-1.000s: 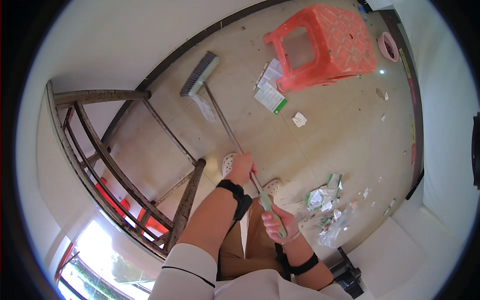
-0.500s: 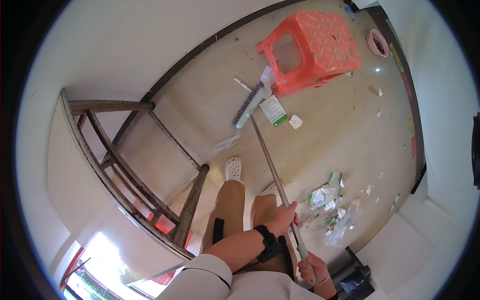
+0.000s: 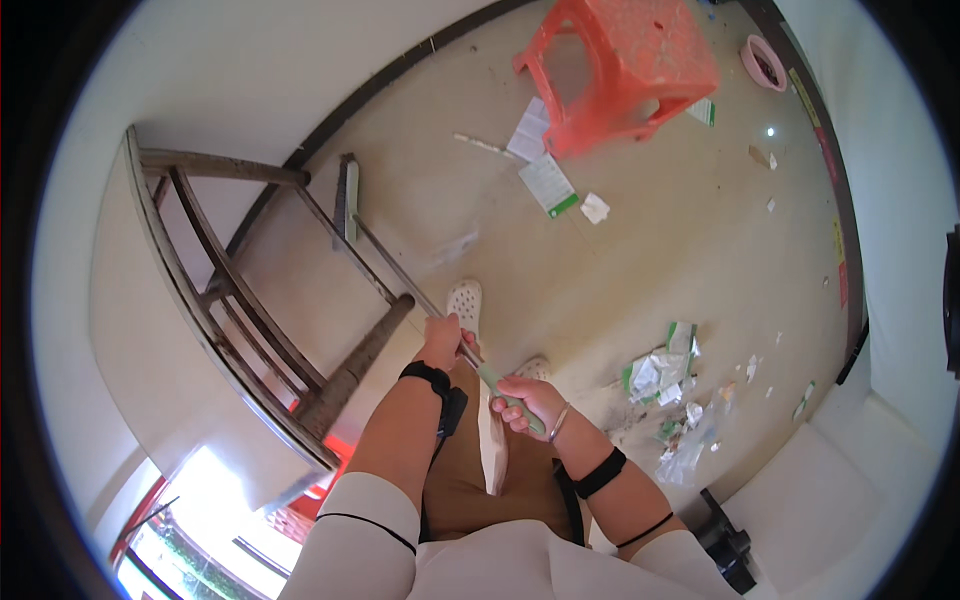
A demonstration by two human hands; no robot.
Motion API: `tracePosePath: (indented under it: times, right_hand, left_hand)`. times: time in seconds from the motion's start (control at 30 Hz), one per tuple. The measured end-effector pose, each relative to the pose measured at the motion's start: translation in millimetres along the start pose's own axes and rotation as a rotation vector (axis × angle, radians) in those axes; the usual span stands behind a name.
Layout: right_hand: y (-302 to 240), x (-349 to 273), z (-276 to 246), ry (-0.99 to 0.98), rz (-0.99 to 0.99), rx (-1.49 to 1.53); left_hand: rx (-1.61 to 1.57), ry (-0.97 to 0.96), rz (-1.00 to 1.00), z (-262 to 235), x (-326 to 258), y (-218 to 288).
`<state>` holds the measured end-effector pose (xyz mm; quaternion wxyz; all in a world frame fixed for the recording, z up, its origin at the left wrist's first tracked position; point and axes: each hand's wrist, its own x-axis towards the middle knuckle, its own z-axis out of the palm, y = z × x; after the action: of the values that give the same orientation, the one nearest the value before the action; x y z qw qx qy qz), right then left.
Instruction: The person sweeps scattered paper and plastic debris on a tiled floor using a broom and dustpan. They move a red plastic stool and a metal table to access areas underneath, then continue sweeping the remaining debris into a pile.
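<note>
Both my hands grip a long-handled broom (image 3: 395, 262), its thin metal pole running up and left from me. My left hand (image 3: 447, 338) is wrapped round the pole. Lower down, my right hand (image 3: 530, 404) closes round the pale green grip near the end. The narrow brush head (image 3: 349, 204) is on the floor by the table frame, past its lower bar, which crosses in front of part of it. A smear of clear plastic film (image 3: 456, 247) lies to the right of the pole.
A table with rusty metal legs (image 3: 350, 375) stands close on my left. Ahead is a red plastic stool (image 3: 640, 70), with paper leaflets (image 3: 548, 184) beside it. Torn packaging (image 3: 662, 372) is heaped at right. A pink basin (image 3: 764, 64) sits by the far right wall.
The broom head has swung left from the leaflets to the table frame. Both hands have shifted left with the pole. The paper by the stool has moved slightly apart in view.
</note>
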<state>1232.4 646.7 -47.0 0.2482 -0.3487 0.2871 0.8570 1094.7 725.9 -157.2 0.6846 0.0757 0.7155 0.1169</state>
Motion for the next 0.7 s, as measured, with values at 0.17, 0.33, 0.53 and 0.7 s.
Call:
tracePosePath:
  times: [0.17, 0.33, 0.53, 0.7]
  right_hand:
    - [36.3, -38.9, -70.9, 0.075, -0.024, 0.048]
    - [61.4, -116.8, -123.7, 0.230, -0.094, 0.013]
    - [120.5, -202.6, -176.4, 0.260, -0.198, 0.243]
    - [168.5, -243.1, -187.7, 0.308, -0.284, 0.423]
  left_hand:
    - [0.106, 0.126, -0.083, 38.6, -7.0, -83.4]
    - [0.133, 0.021, -0.103, 96.7, -52.6, -155.4]
    - [0.190, -0.162, -0.150, 159.8, -125.4, -216.4]
    - [0.366, -0.309, -0.290, 185.3, -164.0, -249.2]
